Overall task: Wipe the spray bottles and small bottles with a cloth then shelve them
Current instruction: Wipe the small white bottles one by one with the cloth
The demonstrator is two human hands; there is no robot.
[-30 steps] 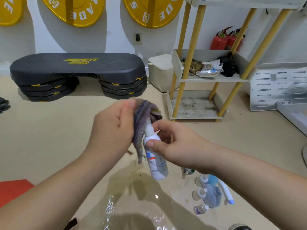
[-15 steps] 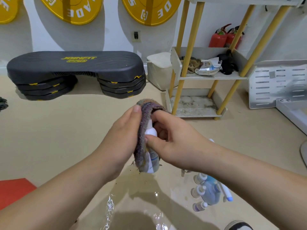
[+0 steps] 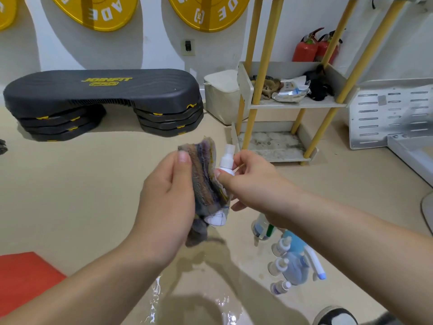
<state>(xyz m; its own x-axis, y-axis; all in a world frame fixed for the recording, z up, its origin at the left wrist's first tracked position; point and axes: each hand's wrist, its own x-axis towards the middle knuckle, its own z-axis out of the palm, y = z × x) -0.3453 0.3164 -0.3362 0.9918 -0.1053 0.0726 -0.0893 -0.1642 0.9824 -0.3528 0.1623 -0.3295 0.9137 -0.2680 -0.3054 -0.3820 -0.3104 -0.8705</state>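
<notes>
The big black step bench [image 3: 103,95] is sitting by the wall at about ten o'clock, and the shelf rack [image 3: 290,104] with yellow legs is standing at about one o'clock, with its bottom shelf [image 3: 271,146] bare. Down at about five o'clock, more bottles [image 3: 293,261] are lying and standing close together on the floor, waiting for their turn. A wet patch [image 3: 194,299] is shining on the floor at six o'clock. In the middle, the left hand [image 3: 164,202] is squeezing the stripy cloth [image 3: 206,181] around the lower part of a small spray bottle [image 3: 223,184]. The right hand [image 3: 248,181] is pinching the same bottle near its neck, with the thumb pressing on the front. Half a second ago the cloth was covering the top of the bottle, and now it is sitting lower, so the white spray top is poking out at twelve o'clock and the bottom of the bottle is peeking out under the cloth. I think that means the top is getting clean and the rubbing is moving down the body. This bottle is looking nearly done, so it should soon be going over to the shelf rack, and then the ones on the floor are needing the same wipe.
</notes>
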